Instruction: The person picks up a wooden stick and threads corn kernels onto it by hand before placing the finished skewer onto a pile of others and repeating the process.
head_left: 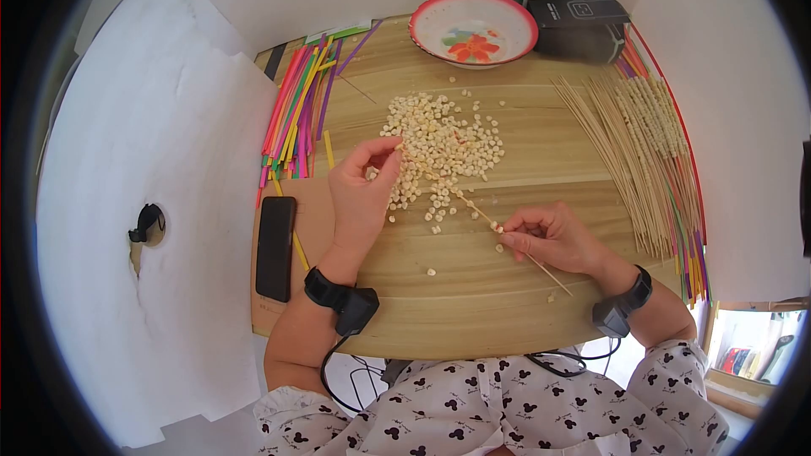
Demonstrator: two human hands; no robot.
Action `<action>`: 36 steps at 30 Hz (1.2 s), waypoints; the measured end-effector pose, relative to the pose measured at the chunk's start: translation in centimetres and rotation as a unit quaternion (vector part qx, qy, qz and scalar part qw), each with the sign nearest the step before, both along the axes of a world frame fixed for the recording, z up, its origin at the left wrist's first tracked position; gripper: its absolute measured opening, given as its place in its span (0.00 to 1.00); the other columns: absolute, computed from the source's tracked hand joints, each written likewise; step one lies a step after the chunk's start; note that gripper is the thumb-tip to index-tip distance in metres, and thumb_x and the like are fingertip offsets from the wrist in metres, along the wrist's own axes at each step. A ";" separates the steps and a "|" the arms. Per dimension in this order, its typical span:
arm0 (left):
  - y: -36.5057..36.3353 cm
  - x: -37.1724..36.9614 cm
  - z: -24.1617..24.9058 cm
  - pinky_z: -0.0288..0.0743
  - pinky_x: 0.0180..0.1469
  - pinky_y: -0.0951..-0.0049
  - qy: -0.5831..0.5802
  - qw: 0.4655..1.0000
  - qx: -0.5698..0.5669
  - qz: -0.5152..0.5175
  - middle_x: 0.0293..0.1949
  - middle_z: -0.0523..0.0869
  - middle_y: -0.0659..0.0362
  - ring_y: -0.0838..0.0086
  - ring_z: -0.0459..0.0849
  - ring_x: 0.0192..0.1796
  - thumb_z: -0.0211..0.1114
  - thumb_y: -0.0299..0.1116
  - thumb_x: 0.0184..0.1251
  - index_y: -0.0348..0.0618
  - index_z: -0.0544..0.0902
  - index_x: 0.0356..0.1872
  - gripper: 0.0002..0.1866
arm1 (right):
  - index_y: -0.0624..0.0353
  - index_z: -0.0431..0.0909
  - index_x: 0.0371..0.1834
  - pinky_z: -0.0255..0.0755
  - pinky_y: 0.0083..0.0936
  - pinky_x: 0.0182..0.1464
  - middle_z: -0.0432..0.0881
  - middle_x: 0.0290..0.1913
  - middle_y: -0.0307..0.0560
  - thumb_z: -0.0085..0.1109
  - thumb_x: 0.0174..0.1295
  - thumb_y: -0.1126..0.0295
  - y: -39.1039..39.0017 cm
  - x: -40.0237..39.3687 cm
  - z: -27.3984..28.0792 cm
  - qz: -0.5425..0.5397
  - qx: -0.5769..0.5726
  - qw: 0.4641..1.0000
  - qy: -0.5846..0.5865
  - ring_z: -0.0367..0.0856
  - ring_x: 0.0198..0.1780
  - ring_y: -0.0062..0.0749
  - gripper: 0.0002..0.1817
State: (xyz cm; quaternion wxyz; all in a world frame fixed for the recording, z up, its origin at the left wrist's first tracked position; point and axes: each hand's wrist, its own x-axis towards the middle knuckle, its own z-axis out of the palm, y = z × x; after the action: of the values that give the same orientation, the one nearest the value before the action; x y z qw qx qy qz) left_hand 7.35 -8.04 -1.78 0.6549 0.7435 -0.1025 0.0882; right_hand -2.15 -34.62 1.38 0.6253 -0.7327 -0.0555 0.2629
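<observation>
A loose heap of small cream-coloured pieces, like corn kernels [431,131], lies mid-table. At its left edge my left hand [367,190] is closed in a pinch, with what looks like one cream kernel [399,145] at the fingertips. My right hand [553,238] grips a thin bamboo skewer [549,274] between thumb and fingers. The skewer slants from the heap's lower edge down to the right, and a cream kernel with a reddish mark sits on it beside my fingertips. A few single kernels lie scattered below the heap.
Colourful flat strips [300,110] lie at left, above a black phone [276,249] on brown cardboard [312,215]. An enamel basin [431,46] and a black box [579,29] stand at the back. Bare skewers [621,169] and kernel-filled skewers [655,114] lie at right.
</observation>
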 end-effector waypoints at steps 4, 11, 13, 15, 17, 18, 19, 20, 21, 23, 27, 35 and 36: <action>-0.3 -0.5 0.4 0.73 0.40 0.81 -0.036 0.998 0.050 0.023 0.34 0.85 0.62 0.82 0.80 0.36 0.64 0.21 0.63 0.36 0.84 0.44 0.09 | 0.64 0.80 0.41 0.65 0.11 0.27 0.80 0.28 0.33 0.58 0.69 0.70 0.0 0.0 0.0 0.001 0.000 1.000 -0.004 0.74 0.29 0.09 0.07; -0.7 -1.1 1.1 0.73 0.43 0.81 -0.077 0.993 0.083 0.027 0.35 0.84 0.61 0.81 0.79 0.38 0.63 0.20 0.63 0.35 0.84 0.45 0.10 | 0.63 0.81 0.41 0.64 0.11 0.27 0.79 0.27 0.32 0.59 0.69 0.69 0.0 0.0 -0.1 -0.001 0.025 1.000 -0.009 0.73 0.28 0.09 0.08; -0.7 -1.0 1.1 0.74 0.43 0.79 -0.086 0.993 0.081 0.027 0.35 0.85 0.58 0.79 0.81 0.38 0.63 0.20 0.63 0.35 0.84 0.44 0.10 | 0.63 0.81 0.41 0.63 0.11 0.26 0.79 0.27 0.32 0.59 0.69 0.68 -0.2 0.1 -0.2 0.001 0.024 1.000 0.000 0.72 0.27 0.09 0.08; -0.8 -1.0 1.1 0.74 0.43 0.79 -0.089 0.992 0.081 0.023 0.36 0.85 0.58 0.79 0.81 0.38 0.63 0.20 0.63 0.35 0.84 0.45 0.10 | 0.62 0.81 0.41 0.62 0.11 0.26 0.79 0.26 0.32 0.59 0.69 0.68 -0.3 0.1 -0.2 0.002 0.023 1.000 0.008 0.71 0.26 0.08 0.08; -0.8 -1.1 1.0 0.74 0.44 0.79 -0.085 0.994 0.068 0.019 0.36 0.85 0.59 0.79 0.81 0.39 0.63 0.20 0.63 0.35 0.84 0.45 0.10 | 0.62 0.82 0.41 0.61 0.11 0.25 0.79 0.25 0.32 0.58 0.69 0.67 -0.2 0.1 -0.1 0.003 0.030 1.000 0.003 0.70 0.25 0.08 0.09; -0.8 -1.1 1.0 0.74 0.44 0.79 -0.080 0.995 0.056 0.016 0.36 0.85 0.59 0.79 0.81 0.39 0.63 0.20 0.63 0.35 0.84 0.45 0.10 | 0.62 0.82 0.41 0.61 0.11 0.25 0.79 0.25 0.32 0.58 0.69 0.67 -0.2 0.1 -0.1 0.002 0.030 1.000 0.004 0.70 0.25 0.08 0.09; -0.8 -1.1 0.9 0.74 0.44 0.79 -0.080 0.995 0.057 0.015 0.36 0.85 0.59 0.79 0.81 0.39 0.63 0.20 0.63 0.35 0.84 0.45 0.10 | 0.62 0.82 0.41 0.61 0.11 0.25 0.79 0.25 0.32 0.59 0.69 0.67 -0.2 0.1 0.0 0.002 0.032 0.999 0.003 0.70 0.25 0.08 0.09; -0.8 -1.1 0.8 0.72 0.44 0.81 -0.079 0.995 0.053 0.011 0.37 0.84 0.61 0.81 0.79 0.39 0.63 0.19 0.64 0.35 0.84 0.46 0.10 | 0.62 0.82 0.41 0.61 0.11 0.25 0.79 0.25 0.32 0.59 0.69 0.67 -0.2 0.1 0.0 0.001 0.034 0.999 0.003 0.70 0.25 0.08 0.09; -0.8 -1.1 0.8 0.70 0.44 0.83 -0.077 0.996 0.049 0.008 0.37 0.83 0.64 0.84 0.77 0.39 0.63 0.19 0.65 0.36 0.84 0.47 0.11 | 0.62 0.82 0.41 0.61 0.11 0.25 0.79 0.25 0.32 0.59 0.69 0.67 -0.2 0.1 0.0 0.000 0.035 0.999 0.004 0.70 0.25 0.08 0.09; -0.9 -1.2 0.8 0.71 0.44 0.83 -0.077 0.996 0.054 0.007 0.37 0.83 0.64 0.84 0.77 0.40 0.63 0.19 0.65 0.36 0.84 0.47 0.11 | 0.62 0.82 0.42 0.61 0.11 0.25 0.79 0.25 0.32 0.58 0.69 0.67 -0.2 0.1 0.1 0.003 0.017 1.000 0.008 0.71 0.26 0.08 0.09; -1.1 -1.4 0.7 0.71 0.44 0.83 -0.064 0.997 0.047 0.006 0.37 0.84 0.64 0.84 0.77 0.40 0.63 0.20 0.65 0.36 0.84 0.48 0.11 | 0.62 0.82 0.42 0.62 0.11 0.26 0.80 0.26 0.32 0.59 0.69 0.67 -0.3 0.0 -0.3 -0.005 0.026 1.000 -0.003 0.72 0.26 0.08 0.09; -2.1 -2.2 0.8 0.73 0.45 0.81 -0.049 0.997 0.047 -0.027 0.38 0.84 0.62 0.81 0.79 0.40 0.63 0.20 0.64 0.36 0.84 0.47 0.11 | 0.62 0.82 0.40 0.63 0.12 0.26 0.80 0.25 0.32 0.58 0.69 0.68 -0.5 0.1 -0.6 -0.004 0.040 0.998 -0.048 0.71 0.26 0.09 0.09; -2.3 -2.4 0.8 0.73 0.45 0.81 -0.055 0.996 0.057 -0.031 0.38 0.84 0.61 0.81 0.79 0.40 0.63 0.20 0.64 0.36 0.84 0.47 0.11 | 0.62 0.82 0.40 0.63 0.12 0.26 0.80 0.25 0.32 0.58 0.69 0.68 -0.5 0.1 -0.6 -0.008 0.041 0.998 -0.046 0.71 0.26 0.09 0.09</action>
State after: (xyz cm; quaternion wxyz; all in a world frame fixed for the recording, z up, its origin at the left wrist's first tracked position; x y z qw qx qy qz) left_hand 4.98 -10.35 -1.02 0.6068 0.7704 -0.1663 0.1030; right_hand -2.04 -35.14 0.74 0.6533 -0.7185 -0.0895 0.2213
